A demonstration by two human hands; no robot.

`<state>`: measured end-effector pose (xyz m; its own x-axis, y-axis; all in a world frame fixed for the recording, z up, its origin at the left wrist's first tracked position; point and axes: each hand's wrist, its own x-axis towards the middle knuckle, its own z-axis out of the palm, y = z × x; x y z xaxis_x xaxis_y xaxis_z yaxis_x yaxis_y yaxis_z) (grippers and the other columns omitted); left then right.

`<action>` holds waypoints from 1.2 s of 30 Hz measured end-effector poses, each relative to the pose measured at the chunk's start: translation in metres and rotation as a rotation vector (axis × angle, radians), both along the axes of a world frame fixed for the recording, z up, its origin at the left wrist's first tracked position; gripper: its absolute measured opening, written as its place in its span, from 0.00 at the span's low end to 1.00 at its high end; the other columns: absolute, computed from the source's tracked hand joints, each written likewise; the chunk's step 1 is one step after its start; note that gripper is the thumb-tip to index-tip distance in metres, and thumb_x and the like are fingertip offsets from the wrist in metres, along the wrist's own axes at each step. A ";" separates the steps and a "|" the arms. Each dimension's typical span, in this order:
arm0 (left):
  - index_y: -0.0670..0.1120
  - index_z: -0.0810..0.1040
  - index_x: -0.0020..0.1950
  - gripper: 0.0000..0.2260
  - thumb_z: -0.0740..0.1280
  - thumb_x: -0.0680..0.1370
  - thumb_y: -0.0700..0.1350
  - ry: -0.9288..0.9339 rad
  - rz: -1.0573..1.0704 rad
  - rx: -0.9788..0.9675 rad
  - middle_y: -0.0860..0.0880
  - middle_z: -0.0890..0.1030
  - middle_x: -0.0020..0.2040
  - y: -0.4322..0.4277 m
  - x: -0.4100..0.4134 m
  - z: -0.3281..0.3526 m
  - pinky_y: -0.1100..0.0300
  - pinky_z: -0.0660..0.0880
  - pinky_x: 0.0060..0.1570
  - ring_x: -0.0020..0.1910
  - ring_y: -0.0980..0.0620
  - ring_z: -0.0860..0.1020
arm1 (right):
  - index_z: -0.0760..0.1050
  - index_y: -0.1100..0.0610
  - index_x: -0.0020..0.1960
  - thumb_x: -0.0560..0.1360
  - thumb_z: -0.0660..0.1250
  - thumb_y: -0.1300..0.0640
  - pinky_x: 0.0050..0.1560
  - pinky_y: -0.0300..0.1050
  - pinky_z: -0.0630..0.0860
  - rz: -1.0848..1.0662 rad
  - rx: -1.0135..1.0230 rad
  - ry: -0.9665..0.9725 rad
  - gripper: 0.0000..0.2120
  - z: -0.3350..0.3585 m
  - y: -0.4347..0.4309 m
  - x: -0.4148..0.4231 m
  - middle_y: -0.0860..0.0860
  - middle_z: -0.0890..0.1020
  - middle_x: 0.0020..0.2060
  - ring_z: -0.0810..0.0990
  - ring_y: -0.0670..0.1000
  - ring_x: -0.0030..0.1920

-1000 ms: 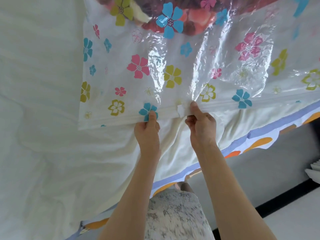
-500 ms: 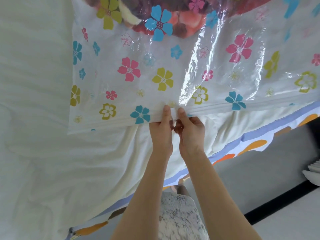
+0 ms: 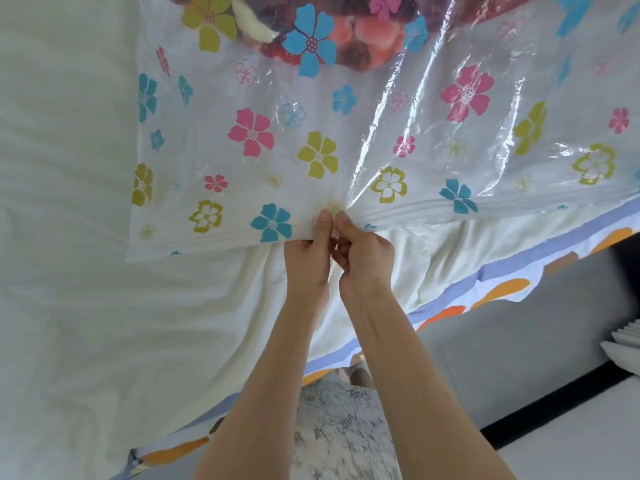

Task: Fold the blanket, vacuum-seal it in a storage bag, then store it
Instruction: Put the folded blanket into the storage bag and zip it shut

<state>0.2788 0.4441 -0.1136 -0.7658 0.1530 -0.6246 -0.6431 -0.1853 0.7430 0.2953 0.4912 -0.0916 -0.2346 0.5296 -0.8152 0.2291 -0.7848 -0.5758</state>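
Now the left hand (image 3: 306, 263) and right hand (image 3: 367, 258) meet, thumbs touching, each grip pinched on the zip strip (image 3: 415, 215) of the storage bag (image 3: 214, 140); a second ago they sat apart. Left of the grip the strip lies flat, probably sealed; right of it, unconfirmed. Blanket (image 3: 349, 46) sits beyond the grip, inside the bag.

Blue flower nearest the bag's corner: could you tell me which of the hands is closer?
Left. The left hand pinches the bag just right of the blue flower; the right hand pinches it farther right.
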 end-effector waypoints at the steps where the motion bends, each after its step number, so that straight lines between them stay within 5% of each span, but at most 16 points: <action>1: 0.49 0.79 0.47 0.06 0.64 0.78 0.39 0.004 -0.004 -0.004 0.56 0.81 0.37 -0.001 0.000 -0.001 0.61 0.76 0.40 0.36 0.54 0.76 | 0.71 0.61 0.33 0.72 0.71 0.66 0.23 0.35 0.67 -0.011 -0.005 -0.005 0.12 0.000 0.001 0.000 0.47 0.69 0.19 0.64 0.45 0.20; 8: 0.38 0.75 0.59 0.10 0.63 0.79 0.38 -0.037 0.015 0.071 0.56 0.78 0.33 -0.001 -0.001 -0.004 0.67 0.72 0.33 0.27 0.60 0.70 | 0.70 0.60 0.32 0.71 0.73 0.66 0.23 0.34 0.65 -0.056 -0.006 -0.051 0.13 0.001 0.014 0.004 0.51 0.70 0.25 0.66 0.45 0.21; 18: 0.38 0.72 0.59 0.10 0.63 0.78 0.35 -0.018 0.033 0.109 0.59 0.73 0.28 0.002 -0.003 -0.004 0.70 0.68 0.28 0.24 0.63 0.67 | 0.69 0.60 0.30 0.71 0.73 0.65 0.25 0.35 0.64 -0.099 0.036 -0.080 0.15 -0.002 0.029 0.007 0.50 0.69 0.25 0.65 0.46 0.22; 23: 0.32 0.68 0.67 0.17 0.63 0.78 0.35 -0.019 0.050 0.116 0.58 0.76 0.32 0.001 0.000 -0.008 0.70 0.71 0.32 0.27 0.64 0.71 | 0.78 0.56 0.43 0.70 0.73 0.54 0.37 0.40 0.71 0.075 -0.011 -0.071 0.07 0.007 0.035 0.016 0.49 0.77 0.36 0.74 0.48 0.34; 26: 0.34 0.65 0.69 0.20 0.63 0.78 0.35 -0.029 0.080 0.135 0.41 0.81 0.46 0.000 -0.002 -0.004 0.69 0.76 0.38 0.32 0.60 0.78 | 0.78 0.53 0.53 0.72 0.69 0.46 0.48 0.46 0.75 -0.067 -0.080 0.034 0.13 0.014 0.062 0.019 0.49 0.80 0.46 0.80 0.51 0.47; 28: 0.33 0.65 0.69 0.20 0.64 0.78 0.35 -0.050 0.098 0.147 0.30 0.74 0.57 0.000 -0.003 -0.004 0.59 0.77 0.54 0.47 0.46 0.82 | 0.77 0.54 0.52 0.74 0.69 0.49 0.49 0.47 0.77 -0.198 -0.088 0.087 0.11 0.015 0.083 0.022 0.51 0.82 0.45 0.81 0.51 0.47; 29: 0.34 0.68 0.66 0.17 0.64 0.78 0.35 -0.047 0.099 0.145 0.31 0.77 0.52 -0.001 -0.003 -0.007 0.60 0.78 0.52 0.45 0.45 0.82 | 0.77 0.56 0.49 0.74 0.69 0.53 0.46 0.47 0.78 -0.209 -0.057 0.074 0.08 0.013 0.090 0.024 0.51 0.82 0.43 0.82 0.51 0.45; 31: 0.40 0.72 0.59 0.10 0.65 0.77 0.36 -0.016 0.090 0.129 0.48 0.76 0.35 -0.002 -0.004 -0.013 0.67 0.73 0.33 0.28 0.56 0.72 | 0.78 0.59 0.45 0.74 0.70 0.60 0.41 0.44 0.80 -0.186 0.034 0.026 0.02 0.010 0.099 0.029 0.51 0.83 0.36 0.82 0.49 0.40; 33: 0.42 0.72 0.55 0.08 0.65 0.77 0.36 -0.024 0.095 0.108 0.52 0.71 0.34 -0.002 -0.004 -0.017 0.67 0.67 0.30 0.27 0.58 0.64 | 0.78 0.61 0.44 0.73 0.70 0.64 0.39 0.43 0.82 -0.159 0.107 -0.001 0.02 0.005 0.105 0.035 0.51 0.83 0.35 0.82 0.48 0.37; 36: 0.46 0.75 0.51 0.06 0.66 0.77 0.36 -0.086 0.149 0.082 0.54 0.74 0.34 0.001 -0.002 -0.020 0.67 0.69 0.32 0.27 0.59 0.65 | 0.78 0.62 0.44 0.73 0.71 0.64 0.38 0.43 0.82 -0.111 0.129 -0.024 0.02 -0.006 0.110 0.040 0.52 0.82 0.36 0.82 0.48 0.36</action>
